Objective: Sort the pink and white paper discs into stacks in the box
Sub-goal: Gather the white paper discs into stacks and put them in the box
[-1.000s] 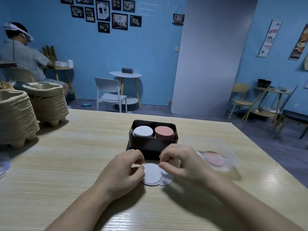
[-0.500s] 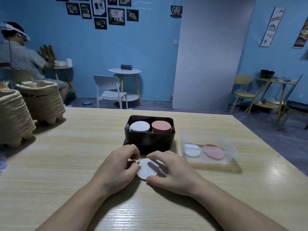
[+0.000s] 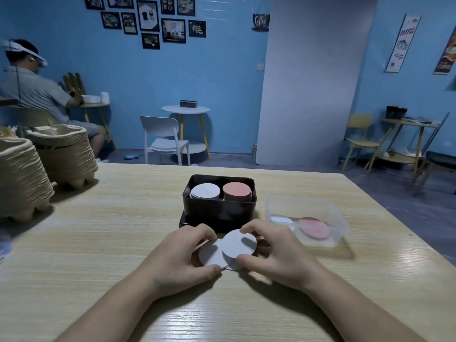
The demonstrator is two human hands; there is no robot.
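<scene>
At lower centre, just before the black box (image 3: 219,208), your left hand (image 3: 182,257) and right hand (image 3: 276,255) both pinched fanned white discs (image 3: 237,245), seemingly a few; you needed to square their edges before lifting them onto the white stack (image 3: 205,191).

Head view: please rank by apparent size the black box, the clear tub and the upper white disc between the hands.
Largest: black box and clear tub, too alike to rank.
Smallest: upper white disc, though it is nearest the camera.
</scene>
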